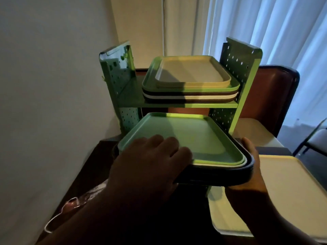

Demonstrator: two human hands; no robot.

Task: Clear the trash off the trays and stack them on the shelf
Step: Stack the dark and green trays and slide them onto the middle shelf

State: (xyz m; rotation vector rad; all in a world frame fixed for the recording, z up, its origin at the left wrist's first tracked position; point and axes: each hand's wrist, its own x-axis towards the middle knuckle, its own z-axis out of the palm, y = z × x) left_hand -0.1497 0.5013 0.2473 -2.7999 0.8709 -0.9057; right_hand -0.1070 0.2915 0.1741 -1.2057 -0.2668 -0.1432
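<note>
Tray stack (194,137), green uppermost, at the shelf's (177,104) lower front edge: left hand (150,161) fingers close together atop near-left corner, gripping; right hand (257,175) clasps right edge, fingers hidden beneath

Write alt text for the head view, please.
A left hand and right hand hold a stack of trays, green on top, before the lower level of a green shelf. Its upper level carries another tray stack topped by a yellow tray.

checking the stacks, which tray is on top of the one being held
The green tray under the left hand; on the shelf a pale yellow tray is on top.
</note>
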